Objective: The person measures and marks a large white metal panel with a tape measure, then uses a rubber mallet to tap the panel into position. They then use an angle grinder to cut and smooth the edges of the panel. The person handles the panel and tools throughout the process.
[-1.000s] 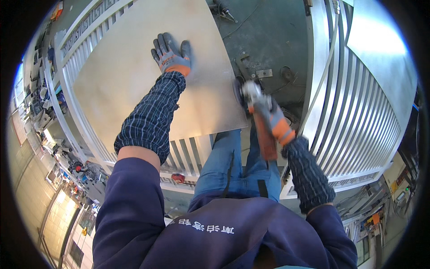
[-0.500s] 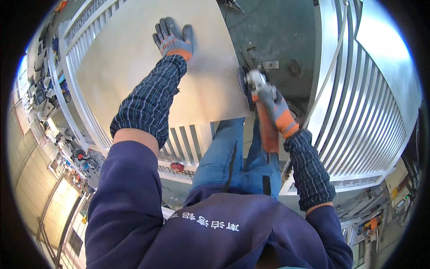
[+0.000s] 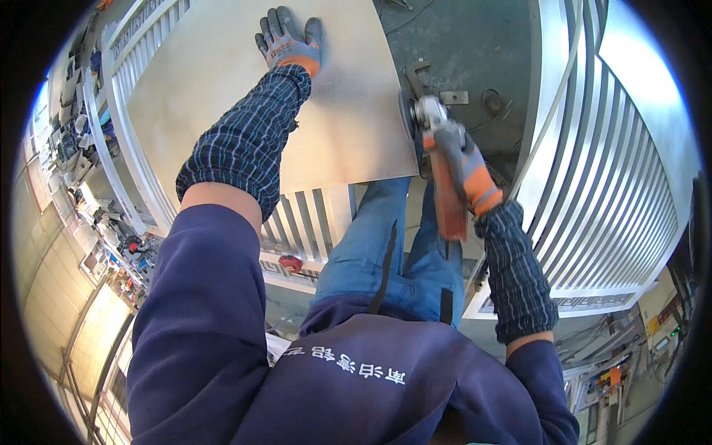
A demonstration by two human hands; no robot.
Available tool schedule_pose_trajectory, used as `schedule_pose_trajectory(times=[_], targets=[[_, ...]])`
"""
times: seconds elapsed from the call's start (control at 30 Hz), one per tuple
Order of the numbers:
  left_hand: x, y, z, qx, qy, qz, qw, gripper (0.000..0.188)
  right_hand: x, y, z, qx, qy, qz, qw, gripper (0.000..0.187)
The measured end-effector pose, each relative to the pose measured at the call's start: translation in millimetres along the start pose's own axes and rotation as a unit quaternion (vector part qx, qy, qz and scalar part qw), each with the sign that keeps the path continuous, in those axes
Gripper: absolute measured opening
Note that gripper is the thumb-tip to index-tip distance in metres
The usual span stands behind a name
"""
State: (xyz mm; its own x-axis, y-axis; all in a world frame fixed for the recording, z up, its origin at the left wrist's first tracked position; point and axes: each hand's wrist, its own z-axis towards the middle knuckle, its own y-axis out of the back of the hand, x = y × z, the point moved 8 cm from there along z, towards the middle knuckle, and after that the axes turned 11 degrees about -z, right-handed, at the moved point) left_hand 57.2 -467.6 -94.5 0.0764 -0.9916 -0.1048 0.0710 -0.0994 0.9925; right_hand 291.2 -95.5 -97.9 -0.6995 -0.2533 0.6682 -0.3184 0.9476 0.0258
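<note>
A large pale metal sheet [image 3: 222, 119] lies over a white slatted frame. My left hand [image 3: 291, 44], in a grey and orange work glove, rests flat on the sheet's far part with its fingers spread. My right hand [image 3: 469, 169], gloved the same way, is wrapped round an angle grinder [image 3: 449, 196] with an orange-red body and a silver head. The grinder's dark disc [image 3: 409, 113] stands on edge at the sheet's right edge; whether it touches the edge I cannot tell.
White slatted panels [image 3: 586, 193] stand at the right, with a bright sheet [image 3: 649, 81] over their far part. A small red object [image 3: 291, 263] sits on the frame [image 3: 305, 222] near my legs. A metal bracket [image 3: 454, 98] lies on the dark floor beyond the grinder.
In the picture, both hands and the sheet sit a little higher than before. The grinder has moved slightly away from me and right, along the sheet's edge. My left hand stays flat.
</note>
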Motion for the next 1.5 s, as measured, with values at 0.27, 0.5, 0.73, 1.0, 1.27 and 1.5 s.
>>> schedule_pose_trajectory(times=[0.27, 0.5, 0.73, 1.0, 1.27, 1.5], targets=[[-8, 6, -3, 0.033, 0.035, -0.037, 0.998, 0.084, -55, -9, -92, -0.001, -0.035, 0.01, 0.999, 0.049], [-7, 6, -2, 0.006, 0.023, -0.058, 0.998, 0.082, -14, -3, -34, 0.008, -0.017, 0.04, 0.999, 0.054], [-5, 5, -3, -0.007, 0.003, -0.032, 0.999, 0.083, -78, -4, -106, 0.018, -0.081, 0.013, 0.996, 0.052], [-9, 8, -1, 0.035, 0.039, -0.031, 0.998, 0.082, -51, -10, -115, 0.009, -0.096, 0.03, 0.995, 0.045], [-11, 6, -4, 0.047, 0.04, -0.012, 0.998, 0.086, 81, 5, 46, 0.056, -0.042, 0.024, 0.997, 0.033], [-9, 3, 0, 0.045, 0.038, -0.019, 0.998, 0.086, 32, 1, 9, 0.007, 0.101, 0.021, 0.995, 0.037]])
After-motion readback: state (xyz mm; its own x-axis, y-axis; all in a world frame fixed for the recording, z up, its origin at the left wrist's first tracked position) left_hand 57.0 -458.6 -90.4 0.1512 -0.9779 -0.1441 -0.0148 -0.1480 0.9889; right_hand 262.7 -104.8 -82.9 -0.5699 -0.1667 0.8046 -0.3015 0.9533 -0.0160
